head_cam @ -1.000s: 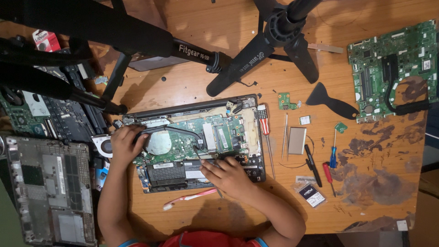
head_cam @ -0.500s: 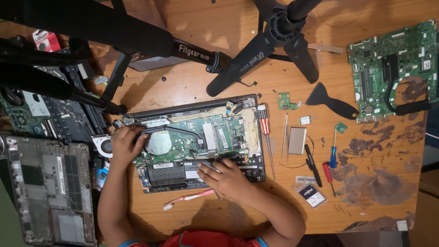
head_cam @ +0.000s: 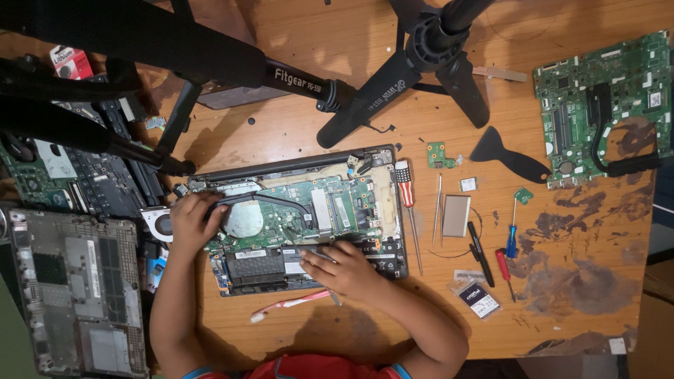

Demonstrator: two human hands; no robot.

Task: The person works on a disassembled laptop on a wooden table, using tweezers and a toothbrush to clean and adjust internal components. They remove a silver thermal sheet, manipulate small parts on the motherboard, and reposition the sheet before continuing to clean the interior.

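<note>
Left hand (head_cam: 188,223) flat on fan end of laptop (head_cam: 298,214), fingers spread, holding nothing | right hand (head_cam: 344,270) closed on thin tool over battery: a slip could gouge board | screwdriver (head_cam: 405,193) beside laptop on counter (head_cam: 295,126) may roll.

My left hand (head_cam: 191,223) covers the left edge of the opened laptop (head_cam: 302,217), so whatever sits on the board under it can't be seen. My right hand (head_cam: 345,270) hides the laptop's lower middle, and I can't tell if those fingers (head_cam: 319,256) pinch anything. Tripod legs (head_cam: 105,42) above the laptop block much of the dark board (head_cam: 91,175) to its left. The grey bottom cover (head_cam: 70,295) left of the laptop is cut off by the frame. The bits right of it, like the small green piece (head_cam: 522,195), are too tiny to identify.
</note>
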